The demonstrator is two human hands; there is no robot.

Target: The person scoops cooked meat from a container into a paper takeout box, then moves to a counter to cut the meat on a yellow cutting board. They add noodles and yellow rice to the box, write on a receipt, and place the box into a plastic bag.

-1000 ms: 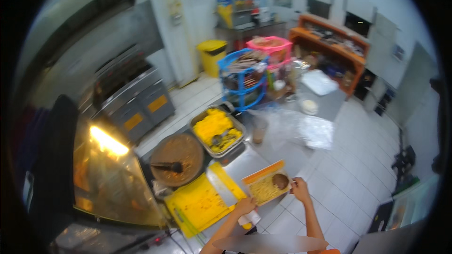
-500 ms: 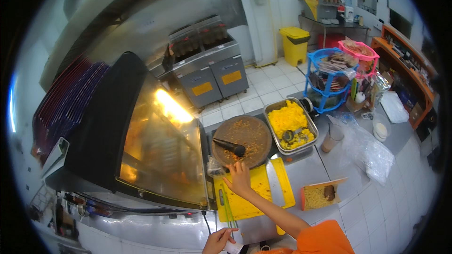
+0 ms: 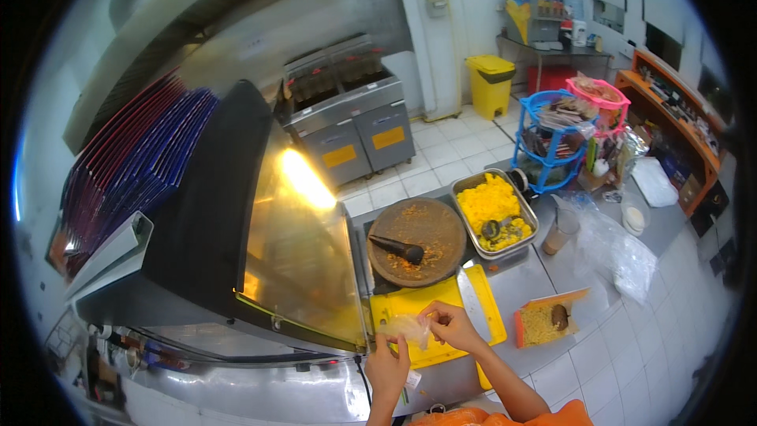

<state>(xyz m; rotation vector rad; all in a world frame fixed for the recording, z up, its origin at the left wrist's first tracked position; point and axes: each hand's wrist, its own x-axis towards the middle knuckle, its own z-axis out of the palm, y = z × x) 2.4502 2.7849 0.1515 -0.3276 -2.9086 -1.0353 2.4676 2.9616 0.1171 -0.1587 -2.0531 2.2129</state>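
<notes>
My left hand (image 3: 386, 364) and my right hand (image 3: 452, 326) are close together over the yellow cutting board (image 3: 420, 300). Between their pinched fingers is a thin, crumpled piece of clear plastic (image 3: 410, 329); whether it is a bag or a glove I cannot tell. A small white object (image 3: 413, 379) shows beside my left wrist, and I cannot make out whether that hand touches it. A wide-bladed knife (image 3: 473, 304) lies along the board's right part. Just beyond the board sits a round stone mortar (image 3: 418, 225) with crumbs in it and a dark pestle (image 3: 398, 249) resting inside.
A heated glass cabinet (image 3: 303, 260) stands close on the left. Behind the board at right is a metal tray of yellow food (image 3: 490, 199) with a scoop. An open box of noodles (image 3: 544, 325), a cup (image 3: 561, 230), plastic bags (image 3: 623, 260) and blue stacked baskets (image 3: 554, 142) occupy the right side.
My right hand has drawn back from the mortar's near edge toward me. My left hand has risen to meet it, and both now grip the clear plastic. The view has shifted slightly.
</notes>
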